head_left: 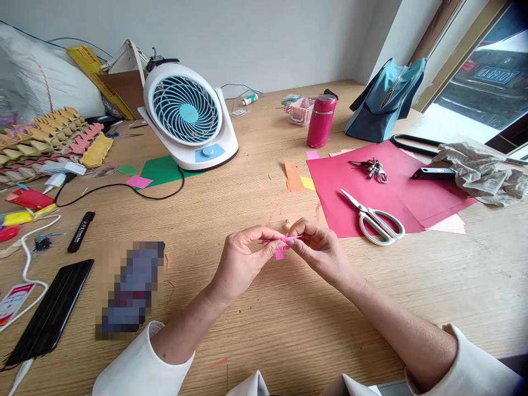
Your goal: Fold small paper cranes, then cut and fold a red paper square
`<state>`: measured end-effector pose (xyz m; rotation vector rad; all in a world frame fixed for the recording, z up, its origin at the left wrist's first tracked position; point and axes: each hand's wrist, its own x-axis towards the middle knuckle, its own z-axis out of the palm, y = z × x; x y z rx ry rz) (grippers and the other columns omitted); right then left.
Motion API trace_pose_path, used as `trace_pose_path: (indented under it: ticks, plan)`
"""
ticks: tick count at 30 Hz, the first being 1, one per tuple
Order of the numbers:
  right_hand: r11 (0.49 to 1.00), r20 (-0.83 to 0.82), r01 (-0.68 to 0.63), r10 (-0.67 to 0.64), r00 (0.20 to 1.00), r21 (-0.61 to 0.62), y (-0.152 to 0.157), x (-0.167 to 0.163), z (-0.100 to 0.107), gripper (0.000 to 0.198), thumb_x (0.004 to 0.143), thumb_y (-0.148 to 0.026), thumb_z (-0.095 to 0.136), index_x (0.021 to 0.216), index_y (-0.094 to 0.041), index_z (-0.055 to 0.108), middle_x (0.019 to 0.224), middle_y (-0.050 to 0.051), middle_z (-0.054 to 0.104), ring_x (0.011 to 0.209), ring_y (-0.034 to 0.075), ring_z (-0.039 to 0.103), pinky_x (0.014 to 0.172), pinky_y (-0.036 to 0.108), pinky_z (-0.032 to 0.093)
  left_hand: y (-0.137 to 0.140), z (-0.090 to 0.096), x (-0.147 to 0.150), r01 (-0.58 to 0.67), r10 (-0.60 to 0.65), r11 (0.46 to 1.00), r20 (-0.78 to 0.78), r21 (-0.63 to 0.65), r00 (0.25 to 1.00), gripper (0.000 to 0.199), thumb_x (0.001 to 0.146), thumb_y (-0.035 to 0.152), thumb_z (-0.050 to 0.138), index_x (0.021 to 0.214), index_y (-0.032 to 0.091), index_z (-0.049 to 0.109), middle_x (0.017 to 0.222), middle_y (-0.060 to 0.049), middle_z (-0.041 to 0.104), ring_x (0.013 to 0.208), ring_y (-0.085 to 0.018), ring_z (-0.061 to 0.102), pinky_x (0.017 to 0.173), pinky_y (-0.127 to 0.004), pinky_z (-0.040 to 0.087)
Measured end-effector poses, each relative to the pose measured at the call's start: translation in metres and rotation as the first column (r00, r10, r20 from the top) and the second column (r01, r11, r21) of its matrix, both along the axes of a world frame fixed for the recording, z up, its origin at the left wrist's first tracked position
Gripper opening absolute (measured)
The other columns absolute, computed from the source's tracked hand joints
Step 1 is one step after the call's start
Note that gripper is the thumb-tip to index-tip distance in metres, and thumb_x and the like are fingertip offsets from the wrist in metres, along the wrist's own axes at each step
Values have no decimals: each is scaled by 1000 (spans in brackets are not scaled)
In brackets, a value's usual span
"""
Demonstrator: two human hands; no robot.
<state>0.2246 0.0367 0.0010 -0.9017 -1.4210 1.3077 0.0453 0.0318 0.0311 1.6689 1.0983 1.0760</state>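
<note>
Above the middle of the wooden table, my left hand [247, 256] pinches a small piece of pink paper [279, 253] between thumb and forefinger. From the other side my right hand [319, 247] closes its fingertips on the right tip of the same paper. The paper looks narrow and folded, with a short flap hanging down; its exact shape is partly covered by my fingers. Just behind my fingertips is a small orange bit [287, 224]. White-handled scissors [381, 224] lie to the right on large red paper sheets [338, 192], blades partly apart.
A white fan [187, 115] stands at the back left on green paper [159, 170]. Farther right are a pink flask [322, 121], a blue bag [383, 104] and keys [376, 170]. A black marker [81, 232], a blurred-out flat object [132, 291] and a cable [165, 197] lie left.
</note>
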Motion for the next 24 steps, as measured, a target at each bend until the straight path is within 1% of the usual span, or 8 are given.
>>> trace_pose_path:
  ticks: [4,7,9,12,14,16,19,24]
  plan:
    - [986,-56,-136,131,990,-96,3,6,5,16,92,-35,64,88,-20,65,88,2,61,86,17,56,81,32,42,-1,8,-3,-18,32,985,-78,173,996,6,86,16,71,88,20,76,75,1,74,67,-11,66,65,-21,50]
    - [966,-91,-206,194,977,-155,5,11,7,15,92,-35,64,95,-22,69,92,2,63,92,18,55,85,31,40,2,9,-8,16,27,963,-156,268,987,11,88,14,70,94,21,76,79,0,75,72,-12,67,69,-24,50]
    - [959,-106,-226,210,972,-171,5,13,6,18,92,-39,64,92,-22,69,91,1,62,92,18,53,85,31,39,4,8,-11,68,6,943,-223,326,975,13,88,14,70,95,22,76,80,0,75,75,-13,67,75,-27,50]
    - [956,-107,-203,184,977,-211,6,12,6,26,90,-45,66,81,-20,67,83,1,59,85,17,51,82,32,37,7,6,-12,128,-3,906,-295,403,955,11,86,15,72,92,23,76,79,0,74,77,-14,65,77,-30,48]
    - [953,-94,-174,155,983,-247,6,10,6,29,86,-47,70,76,-20,65,78,0,57,81,16,49,80,32,36,7,4,-10,128,9,895,-305,428,952,7,85,16,74,89,22,76,78,0,73,75,-15,64,76,-30,48]
    - [948,-97,-165,143,985,-271,6,9,7,30,82,-48,73,75,-20,65,77,-1,56,79,16,48,79,31,35,5,4,-7,111,21,896,-289,430,957,5,85,18,74,87,22,75,76,0,73,73,-15,63,74,-30,48]
    - [941,-135,-188,156,979,-282,5,8,6,29,82,-47,73,75,-20,65,77,-1,56,80,16,47,79,30,34,3,4,-4,86,33,901,-266,426,963,5,85,17,74,86,21,75,77,-1,73,73,-15,63,73,-30,48]
    - [918,-212,-224,160,964,-327,4,8,4,25,82,-43,75,76,-20,66,79,-1,56,81,16,48,82,30,35,0,5,-1,54,62,899,-248,435,967,5,85,15,74,85,20,74,81,-2,72,78,-15,65,76,-30,50]
